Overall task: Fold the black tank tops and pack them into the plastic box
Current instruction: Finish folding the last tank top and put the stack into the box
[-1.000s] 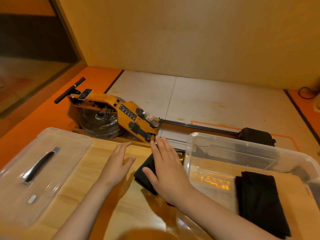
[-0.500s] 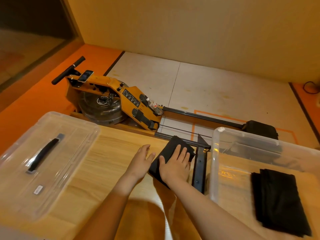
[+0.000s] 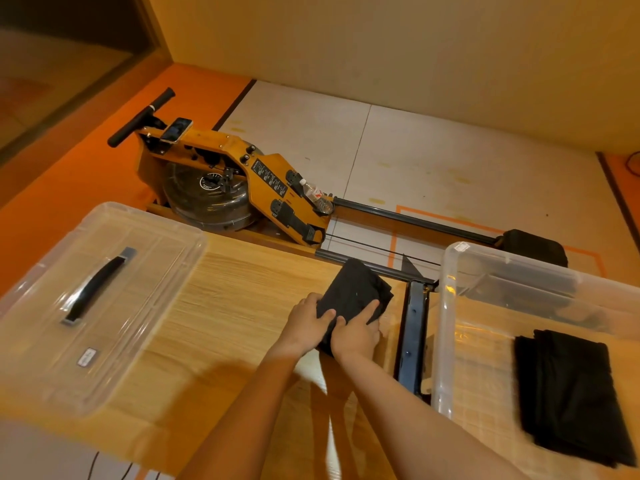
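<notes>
The clear plastic box [image 3: 446, 306] stands open at the right of the wooden table [image 3: 235, 306], and one black tank top [image 3: 568, 393] lies folded flat on its floor, toward the near right. The lid [image 3: 114, 341] – clear, with a black handle – rests well apart at the table's left end. Between them, near the far edge, sits a folded bundle [image 3: 356, 289] of black cloth; the left hand [image 3: 304, 323] curls round its left side and the right hand [image 3: 356, 336] grips its near end, the two hands touching. A rowing machine [image 3: 242, 188] stands on the floor beyond.
</notes>
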Demonstrator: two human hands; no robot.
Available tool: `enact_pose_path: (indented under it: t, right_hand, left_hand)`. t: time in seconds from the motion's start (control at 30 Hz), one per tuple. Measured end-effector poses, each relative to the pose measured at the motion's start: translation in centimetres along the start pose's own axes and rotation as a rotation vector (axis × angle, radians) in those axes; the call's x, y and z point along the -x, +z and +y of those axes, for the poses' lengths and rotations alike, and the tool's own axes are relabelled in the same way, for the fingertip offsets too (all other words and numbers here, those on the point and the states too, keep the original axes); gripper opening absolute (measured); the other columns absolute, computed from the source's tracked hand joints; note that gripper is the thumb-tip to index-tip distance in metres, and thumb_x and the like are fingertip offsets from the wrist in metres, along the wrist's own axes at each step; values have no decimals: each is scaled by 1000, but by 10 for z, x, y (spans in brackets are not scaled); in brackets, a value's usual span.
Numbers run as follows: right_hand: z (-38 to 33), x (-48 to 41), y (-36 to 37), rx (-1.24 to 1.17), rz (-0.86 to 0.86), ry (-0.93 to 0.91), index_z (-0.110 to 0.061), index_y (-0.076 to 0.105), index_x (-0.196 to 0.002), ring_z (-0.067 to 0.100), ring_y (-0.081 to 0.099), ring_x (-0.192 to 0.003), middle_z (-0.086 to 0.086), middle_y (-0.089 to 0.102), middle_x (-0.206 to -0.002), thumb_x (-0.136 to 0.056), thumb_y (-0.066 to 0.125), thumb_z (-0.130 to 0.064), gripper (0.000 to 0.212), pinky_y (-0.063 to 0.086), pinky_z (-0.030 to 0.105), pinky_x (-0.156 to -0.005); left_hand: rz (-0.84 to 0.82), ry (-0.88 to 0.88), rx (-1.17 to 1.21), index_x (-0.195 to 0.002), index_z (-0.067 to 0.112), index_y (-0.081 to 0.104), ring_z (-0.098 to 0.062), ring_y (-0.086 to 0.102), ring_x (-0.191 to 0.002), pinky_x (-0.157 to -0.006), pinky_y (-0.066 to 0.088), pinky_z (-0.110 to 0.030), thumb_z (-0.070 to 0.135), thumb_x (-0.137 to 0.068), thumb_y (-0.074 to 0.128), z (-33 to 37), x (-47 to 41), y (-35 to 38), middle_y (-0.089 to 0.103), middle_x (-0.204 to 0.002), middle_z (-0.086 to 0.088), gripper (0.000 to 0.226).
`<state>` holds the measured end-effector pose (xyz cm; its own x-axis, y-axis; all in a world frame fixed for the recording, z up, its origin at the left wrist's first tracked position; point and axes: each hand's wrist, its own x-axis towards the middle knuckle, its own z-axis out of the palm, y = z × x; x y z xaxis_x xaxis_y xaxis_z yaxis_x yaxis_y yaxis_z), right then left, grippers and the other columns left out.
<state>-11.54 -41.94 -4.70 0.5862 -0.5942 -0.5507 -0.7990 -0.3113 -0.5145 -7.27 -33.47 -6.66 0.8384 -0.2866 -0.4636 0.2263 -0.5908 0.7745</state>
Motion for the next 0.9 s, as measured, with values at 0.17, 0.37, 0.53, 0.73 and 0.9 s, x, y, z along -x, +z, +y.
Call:
enact_pose_path:
  t: [0.17,0.37,0.53,0.73,0.9]
  right_hand:
    - [1,1,6,-43,-27,-58,-24,4,-153,33,30,-135,16,35,-145,-99,47,-33,70,35,47,-104]
    - [11,4,16,-118,-73,-53,-18,22,-147,33,47,-124,12,48,-137,-94,55,-37,66,40,50,-102]
    - [13,7,20,-314,-161,-62,-15,31,-141,32,52,-116,14,53,-129,-92,59,-27,57,47,49,-97]
    - [-6,25,21,-465,-226,-166,-17,35,-136,27,56,-111,10,55,-125,-88,66,-26,58,48,46,-96]
    - [-41,47,-18,-586,-420,-173,-30,20,-146,26,54,-115,6,45,-138,-44,77,-63,121,49,48,-97]
  left_hand:
    - [-133,-222,358,-112,5,58,-24,68,-97,-88,55,-42,32,-80,74,-17,9,-25,69,-108,-12,45]
    - [-179,-269,543,-105,0,71,-21,71,-94,-88,53,-35,39,-83,72,-28,28,-33,74,-100,-11,45]
    - [-137,-251,560,-117,11,57,-20,68,-98,-74,54,-28,36,-75,81,-27,39,-34,69,-109,-8,54]
    - [36,-165,725,-120,15,54,-24,68,-95,-70,53,-33,35,-63,74,-18,61,-48,68,-108,-11,64]
    - [46,-17,873,-114,8,63,-24,71,-84,-67,56,-35,28,-69,68,16,86,-86,72,-97,-11,50]
